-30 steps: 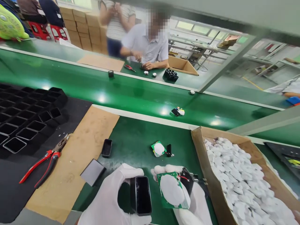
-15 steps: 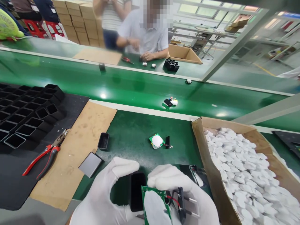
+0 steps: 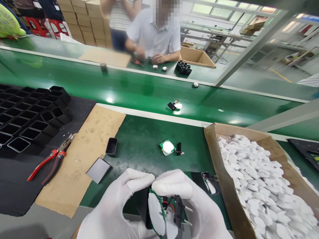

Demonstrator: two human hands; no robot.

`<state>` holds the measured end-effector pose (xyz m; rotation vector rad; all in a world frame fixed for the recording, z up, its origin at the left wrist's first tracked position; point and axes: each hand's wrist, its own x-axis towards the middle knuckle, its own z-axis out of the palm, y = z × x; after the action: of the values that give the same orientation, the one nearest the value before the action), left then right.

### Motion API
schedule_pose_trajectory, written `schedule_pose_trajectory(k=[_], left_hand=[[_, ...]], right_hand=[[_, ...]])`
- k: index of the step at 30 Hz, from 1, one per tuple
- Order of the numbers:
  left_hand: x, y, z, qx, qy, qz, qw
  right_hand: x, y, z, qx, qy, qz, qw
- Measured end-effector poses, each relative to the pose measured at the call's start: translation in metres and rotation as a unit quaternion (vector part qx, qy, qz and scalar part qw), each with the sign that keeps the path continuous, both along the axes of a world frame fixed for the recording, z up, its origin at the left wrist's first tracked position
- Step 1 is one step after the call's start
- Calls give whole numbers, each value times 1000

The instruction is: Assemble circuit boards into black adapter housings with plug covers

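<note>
My gloved left hand (image 3: 119,205) is closed around a black plastic case (image 3: 143,210), its open side turned to the right. In my gloved right hand (image 3: 196,202) is a green circuit board (image 3: 159,215) with a white pad on it, wired to a black plug piece (image 3: 178,212) with two metal prongs. The board's edge is at the mouth of the case, partly inside it; the fingers hide how deep. Ahead on the bench lies another board with a white pad (image 3: 167,147). A small black case (image 3: 111,146) stands to its left.
Red-handled pliers (image 3: 53,159) and a flat grey-faced piece (image 3: 98,170) lie on the left. Many black cases (image 3: 32,116) stand on a black mat. A carton (image 3: 214,149) of white pads is at right. Across the green belt (image 3: 139,88) sits a person (image 3: 157,36).
My hands have come together, bringing the circuit board against the black case. Small parts on the green belt have shifted left. The person opposite has moved a hand.
</note>
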<state>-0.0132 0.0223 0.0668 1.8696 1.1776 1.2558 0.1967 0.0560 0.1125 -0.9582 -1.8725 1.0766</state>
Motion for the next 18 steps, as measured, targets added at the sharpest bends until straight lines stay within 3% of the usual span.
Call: schedule_pose_trajectory(k=[7,18], left_hand=[[-1,-2,-3,-5,-2,2,1000],[-2,-5,-7,-58,-3,13,998]], right_hand=[[6,13,-5,6,-11,46,999],[-3,-9,-3,-6,-3,-3,1000]])
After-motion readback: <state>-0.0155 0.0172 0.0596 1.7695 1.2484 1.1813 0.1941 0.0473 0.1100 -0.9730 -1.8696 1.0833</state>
